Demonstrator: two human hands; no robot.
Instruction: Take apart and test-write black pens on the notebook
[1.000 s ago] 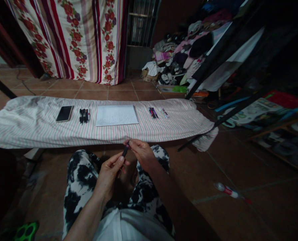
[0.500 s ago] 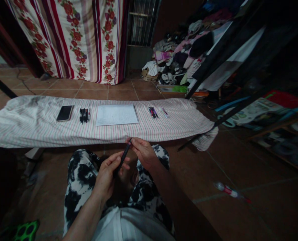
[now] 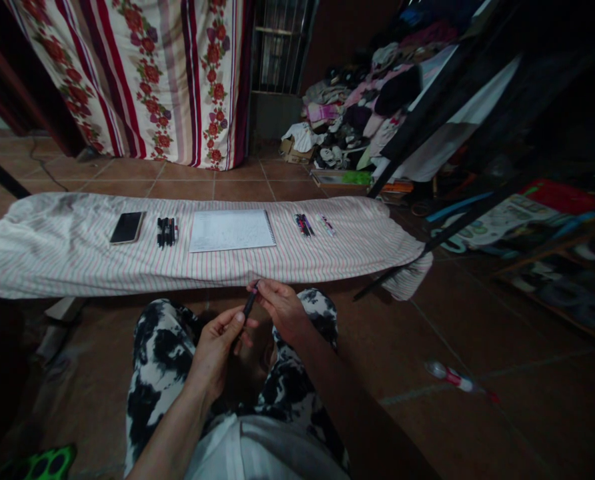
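- Pen [image 3: 250, 307]: dark, tilted, between both hands, nearer than the pad [image 3: 232, 230].
- Left hand [image 3: 218, 341]: closed around the lower barrel.
- Right hand [image 3: 282, 308]: narrow pinch at the upper end; cap or tip, cannot tell.
- Probably best to grip the barrel firmly with the left and work the upper end gently, straight along its line.
- Bottle [image 3: 452, 377]: on the floor [image 3: 392, 347], nearer than the pad and well to its right; red-and-white band, no word legible.
- Cloth [image 3: 127, 270]: striped, under the pad.
- Faint writing on the pad's page, too small to read.
- Dark pens [image 3: 166, 232]: just left of the pad; no brand readable.
- Phone [image 3: 126, 228]: farther left of the pad, screen dark, no logo visible.
- Mixed pens [image 3: 305, 225]: right of the pad, markings illegible.
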